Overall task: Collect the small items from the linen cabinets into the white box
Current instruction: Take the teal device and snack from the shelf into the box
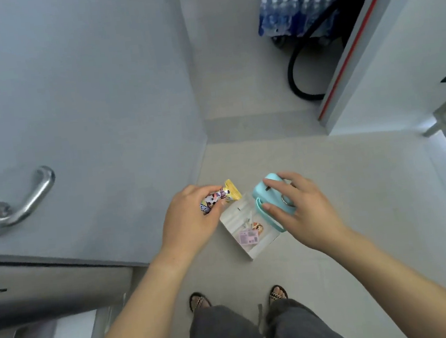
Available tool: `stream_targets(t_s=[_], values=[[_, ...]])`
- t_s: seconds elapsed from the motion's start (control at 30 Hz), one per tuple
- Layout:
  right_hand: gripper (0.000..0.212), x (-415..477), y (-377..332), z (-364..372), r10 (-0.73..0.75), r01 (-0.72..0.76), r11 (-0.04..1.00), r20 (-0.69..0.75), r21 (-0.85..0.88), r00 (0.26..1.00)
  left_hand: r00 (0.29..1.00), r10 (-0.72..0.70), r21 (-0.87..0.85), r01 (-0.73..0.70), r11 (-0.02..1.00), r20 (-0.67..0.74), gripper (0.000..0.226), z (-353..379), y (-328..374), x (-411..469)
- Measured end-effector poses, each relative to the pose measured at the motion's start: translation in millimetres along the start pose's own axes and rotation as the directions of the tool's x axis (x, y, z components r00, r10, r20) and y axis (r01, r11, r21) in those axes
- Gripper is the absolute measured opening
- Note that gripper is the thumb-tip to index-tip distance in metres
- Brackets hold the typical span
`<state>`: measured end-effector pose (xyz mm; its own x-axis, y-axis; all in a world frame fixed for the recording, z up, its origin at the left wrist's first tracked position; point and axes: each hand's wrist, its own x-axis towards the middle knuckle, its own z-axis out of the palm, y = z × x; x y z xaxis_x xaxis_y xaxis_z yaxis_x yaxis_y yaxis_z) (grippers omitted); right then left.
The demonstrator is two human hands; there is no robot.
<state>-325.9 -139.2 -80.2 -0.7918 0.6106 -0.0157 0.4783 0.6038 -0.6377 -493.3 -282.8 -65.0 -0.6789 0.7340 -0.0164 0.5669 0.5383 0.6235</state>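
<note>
Two bare forearms reach forward from the bottom of the head view, above grey trouser legs (pixel 260 330) and a pair of patterned sandals (pixel 200 301) planted on the pale tiled floor (pixel 341 184).

Left hand (pixel 187 222): its grip is curled around a small snack packet (pixel 220 198) with a cartoon print and a yellow crimped end, which sticks out past the fingers toward the right. The packet is held above the floor, just over the near-left corner of the white box (pixel 255 252).

Right hand (pixel 306 212): its grip is pinched on a small teal gadget (pixel 266 194) with a teal loop strap hanging from it, the thumb on the near side and the fingers over the top. The gadget hangs over the far right edge of the box.

That white box sits on the floor between the two hands, ahead of the feet. It is open on top and holds a pink packet (pixel 248 237) and a few other small items too blurred to name.

At left stands a grey door (pixel 84 87) with a metal lever handle (pixel 14 207). At top right, a pack of water bottles (pixel 298 4) and a black hose (pixel 296 78) rest beside a white panel with a red edge strip (pixel 354 42).
</note>
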Motion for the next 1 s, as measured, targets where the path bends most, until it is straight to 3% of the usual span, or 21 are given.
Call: stream_targets(t_s=[0.27,0.57,0.77,1.0], values=[[0.044,67,17,23,0.175,-0.176,0.984,-0.082,-0.007,0.981,0.96,0.187,0.009,-0.193,0.981,0.21,0.022,23,-13,125],[0.041,101,65,83,0.381,-0.38,0.924,-0.148,0.031,0.913,0.888,0.222,0.001,-0.243,0.97,0.402,0.022,96,-78,205],[0.041,112,172,172,0.436,-0.429,0.9,-0.168,0.079,0.884,0.874,0.186,0.038,-0.227,0.973,0.448,0.021,215,-150,221],[0.045,126,332,348,0.466,-0.455,0.885,-0.162,0.102,0.87,0.86,0.185,0.071,-0.247,0.966,0.476,0.022,415,-279,228]])
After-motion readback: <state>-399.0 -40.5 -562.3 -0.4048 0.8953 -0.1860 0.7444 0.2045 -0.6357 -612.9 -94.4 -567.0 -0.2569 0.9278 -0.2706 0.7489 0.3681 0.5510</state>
